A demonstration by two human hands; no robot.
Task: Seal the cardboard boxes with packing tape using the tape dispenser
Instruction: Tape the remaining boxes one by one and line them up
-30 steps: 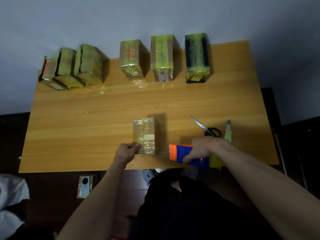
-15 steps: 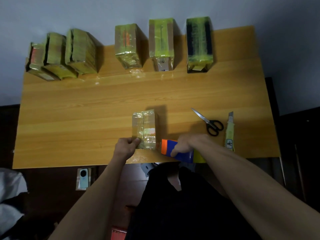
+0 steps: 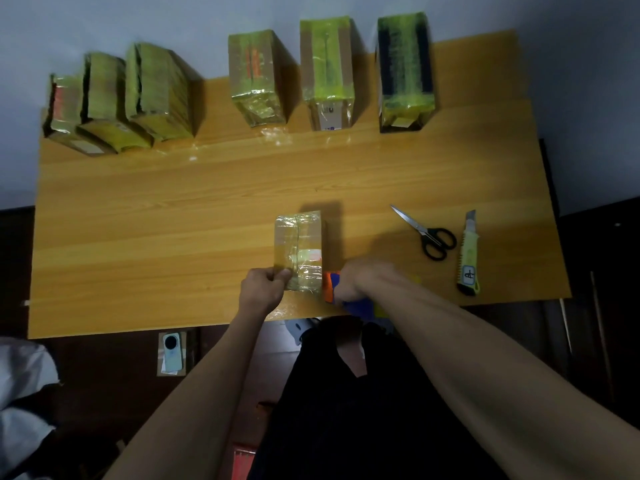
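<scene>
Right hand (image 3: 360, 278) has slid the tape dispenser (image 3: 330, 287) leftward until it is just beside the cardboard box (image 3: 299, 251); fingers wrap it. Left hand (image 3: 265, 289) pinches the box's near corner. Advice: brace firmly, seat the tape edge before pulling.

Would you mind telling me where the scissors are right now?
In the head view, the scissors lie on the table right of centre, between the small box and the utility knife.

Mid table (image 3: 173, 216) open; scissors (image 3: 427, 235) block rt.
</scene>
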